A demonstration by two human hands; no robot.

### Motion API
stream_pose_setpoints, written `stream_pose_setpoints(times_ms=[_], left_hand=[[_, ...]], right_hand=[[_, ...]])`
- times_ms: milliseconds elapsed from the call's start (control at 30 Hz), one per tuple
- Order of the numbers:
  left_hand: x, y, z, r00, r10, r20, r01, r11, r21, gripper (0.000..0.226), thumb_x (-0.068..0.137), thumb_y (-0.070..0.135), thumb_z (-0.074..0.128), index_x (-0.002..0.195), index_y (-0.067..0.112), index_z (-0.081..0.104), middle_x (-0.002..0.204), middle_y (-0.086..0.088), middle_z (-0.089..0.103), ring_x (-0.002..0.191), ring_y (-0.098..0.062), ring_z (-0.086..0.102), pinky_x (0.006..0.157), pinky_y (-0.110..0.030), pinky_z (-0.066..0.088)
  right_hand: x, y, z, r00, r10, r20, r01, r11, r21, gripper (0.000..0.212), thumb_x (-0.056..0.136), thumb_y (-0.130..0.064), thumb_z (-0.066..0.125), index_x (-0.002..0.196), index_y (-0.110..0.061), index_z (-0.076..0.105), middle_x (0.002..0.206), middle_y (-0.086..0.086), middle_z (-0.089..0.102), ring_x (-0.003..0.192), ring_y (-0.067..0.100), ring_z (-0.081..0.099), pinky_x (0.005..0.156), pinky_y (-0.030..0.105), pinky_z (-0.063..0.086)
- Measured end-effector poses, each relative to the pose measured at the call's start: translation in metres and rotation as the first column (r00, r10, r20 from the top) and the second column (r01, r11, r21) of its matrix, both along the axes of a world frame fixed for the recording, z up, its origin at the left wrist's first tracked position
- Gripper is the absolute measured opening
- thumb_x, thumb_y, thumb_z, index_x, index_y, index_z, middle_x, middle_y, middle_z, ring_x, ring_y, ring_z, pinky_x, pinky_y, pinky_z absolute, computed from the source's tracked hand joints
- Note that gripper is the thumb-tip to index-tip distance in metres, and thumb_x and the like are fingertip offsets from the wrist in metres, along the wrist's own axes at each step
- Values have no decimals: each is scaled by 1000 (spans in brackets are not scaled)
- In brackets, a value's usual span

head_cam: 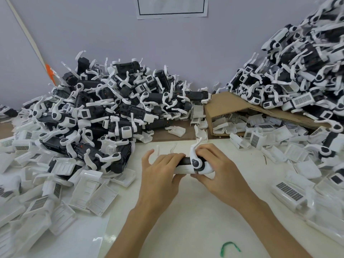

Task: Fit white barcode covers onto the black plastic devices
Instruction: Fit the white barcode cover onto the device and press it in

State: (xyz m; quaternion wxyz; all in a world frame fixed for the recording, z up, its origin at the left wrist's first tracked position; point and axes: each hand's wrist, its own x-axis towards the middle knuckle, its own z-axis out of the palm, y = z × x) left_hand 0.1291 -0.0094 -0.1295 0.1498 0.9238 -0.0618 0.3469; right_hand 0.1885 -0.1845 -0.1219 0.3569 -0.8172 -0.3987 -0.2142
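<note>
Device (187,161) lies long axis left-to-right, head end rightward, fingers of left hand (160,171) and right hand (220,173) clamped on it.

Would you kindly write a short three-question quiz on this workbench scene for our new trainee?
1. True or false: the left hand and the right hand both grip one black device over the white table.
2. Where does the cardboard box lie? A) left of the hands; B) behind them to the right, on its side, with white covers inside; C) on top of the left pile.
3. Fill in: the small scrap near the table's front edge is ____.
Key: 1 true; 2 B; 3 green.
</note>
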Motion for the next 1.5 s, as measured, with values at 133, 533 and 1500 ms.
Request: stream_pose_setpoints(times_ms=[133, 533, 1500], left_hand=[[-2, -1, 4, 999, -4, 37, 3, 1000, 19, 42, 73, 15, 87, 110, 26, 68, 103, 17, 71, 99, -10, 67, 110, -43, 26], [-2, 0, 9, 999, -33, 39, 39, 983, -177, 34, 77, 27, 84, 107, 24, 68, 86, 21, 68, 78, 0, 61, 108, -41, 29], [-3, -26, 9, 861, -508, -4, 240, 412, -879, 27, 90, 18, 65, 115, 9, 67, 94, 2, 76, 84, -11, 74, 67, -15, 55]], right_hand=[[1, -1, -1, 999, -30, 34, 31, 999, -14, 35, 78, -25, 84, 107, -18, 65, 116, -14, 47, 89, 10, 57, 69, 35, 56], [-4, 3, 4, 994, 0, -111, 26, 971, 239, 52, 76, -23, 87, 119, -30, 59, 116, -17, 50, 91, 10, 60, 60, 26, 52], [-23, 24, -1, 900, 51, -433, 117, 928, 353, 23, 99, -46, 40, 96, -39, 62, 90, -8, 73, 88, 10, 70, 79, 37, 57]])
